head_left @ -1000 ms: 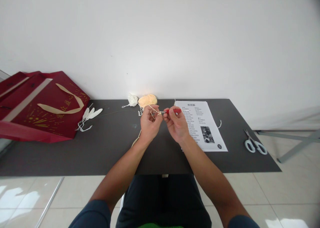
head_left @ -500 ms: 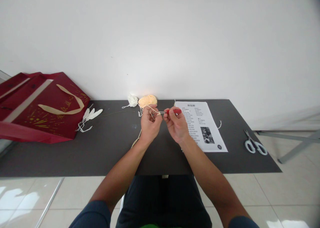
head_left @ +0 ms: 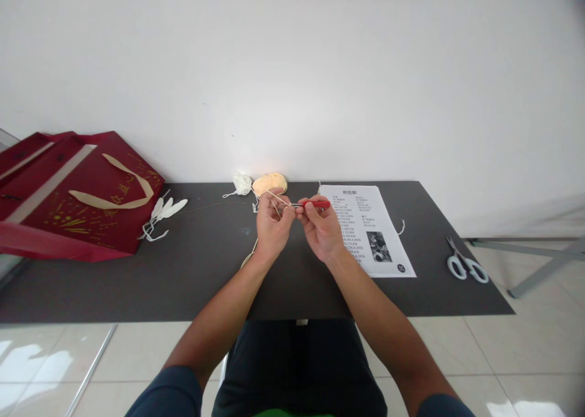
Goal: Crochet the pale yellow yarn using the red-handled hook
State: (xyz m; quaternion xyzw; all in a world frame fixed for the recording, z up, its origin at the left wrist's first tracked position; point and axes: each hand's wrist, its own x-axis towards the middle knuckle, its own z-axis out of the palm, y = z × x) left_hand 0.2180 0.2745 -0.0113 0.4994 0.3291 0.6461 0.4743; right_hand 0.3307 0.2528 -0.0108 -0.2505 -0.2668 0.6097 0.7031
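Observation:
My right hand (head_left: 323,231) is closed round the red handle of a crochet hook (head_left: 316,204), whose thin metal shaft points left. Facing it, my left hand (head_left: 274,225) pinches pale yellow yarn (head_left: 275,195) at the hook's tip. The yarn loops over the left fingers, and a strand hangs past the left wrist. Any worked stitches between the fingertips are too small to make out. Just behind the left hand lie a peach yarn ball (head_left: 270,183) and a smaller white yarn ball (head_left: 242,184).
A printed sheet (head_left: 388,222) lies under and right of my right hand. Scissors (head_left: 467,267) rest near the right end of the dark table (head_left: 205,289). White crocheted pieces (head_left: 170,209) with loose tails lie beside a red gift bag (head_left: 91,203) at left. A wall rises behind.
My right hand and the hook have shifted slightly left, closer to my left fingertips. Less of the metal shaft shows between the hands. Everything else has stayed put.

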